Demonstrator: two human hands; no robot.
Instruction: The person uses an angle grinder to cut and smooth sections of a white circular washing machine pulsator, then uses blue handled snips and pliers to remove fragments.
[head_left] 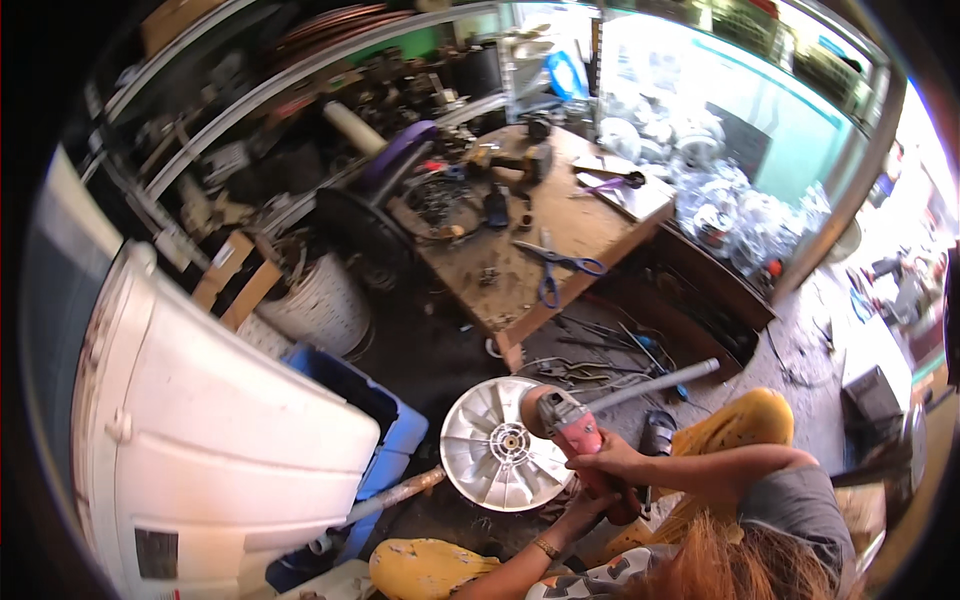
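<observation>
A red angle grinder (577,428) with a silver head is held in both my hands. My right hand (614,457) is closed round its body just behind the head. Lower down, my left hand (582,514), with a band at the wrist, grips its rear part. The grinder's brownish disc (533,408) overlaps the upper right rim of a round white ribbed plate (485,452); whether they touch I cannot tell. The plate has a hub in its middle. A grey pipe (660,383) extends right from behind the grinder, and a rusty pipe (400,492) reaches the plate's left side.
Beyond the plate stands a low wooden table (500,275) bearing blue-handled scissors (555,268) and small parts. Several tools (600,365) lie on the floor beside an open wooden drawer (690,290). At left are a large white panel (220,400) and a blue bin (395,430).
</observation>
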